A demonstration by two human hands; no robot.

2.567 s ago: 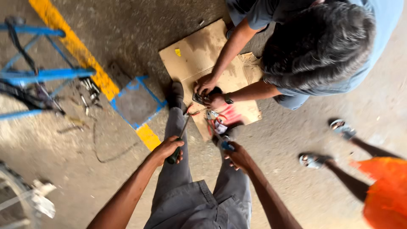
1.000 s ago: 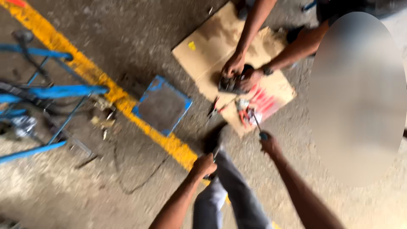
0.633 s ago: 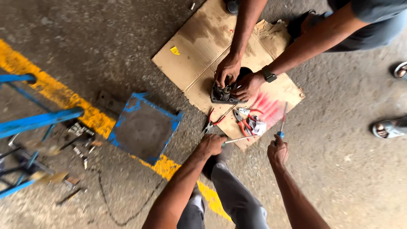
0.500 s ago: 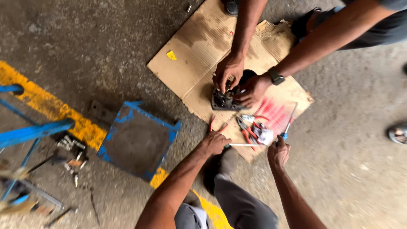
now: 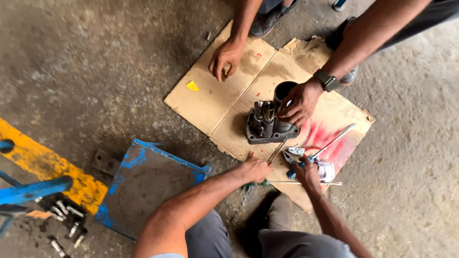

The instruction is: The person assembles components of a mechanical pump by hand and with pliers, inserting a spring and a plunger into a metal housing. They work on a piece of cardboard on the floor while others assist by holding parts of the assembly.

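While the co-worker's hand [image 5: 299, 101] is steadying the grey metal housing [image 5: 268, 125] on the cardboard [image 5: 224, 100], the left hand [image 5: 256, 168] has moved onto a thin rod [image 5: 276, 152], fingers closing; right hand [image 5: 306, 173] is gripping a blue-handled tool [image 5: 292, 173].

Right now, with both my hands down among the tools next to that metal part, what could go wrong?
1. A co-worker's hand grips the cylinder of the metal assembly; your left hand sits just below its base, so fingers could be pinched if it tips or shifts.
2. Your right hand is among loose pliers and a long rod; a blind grab might snag or scatter them off the cardboard.
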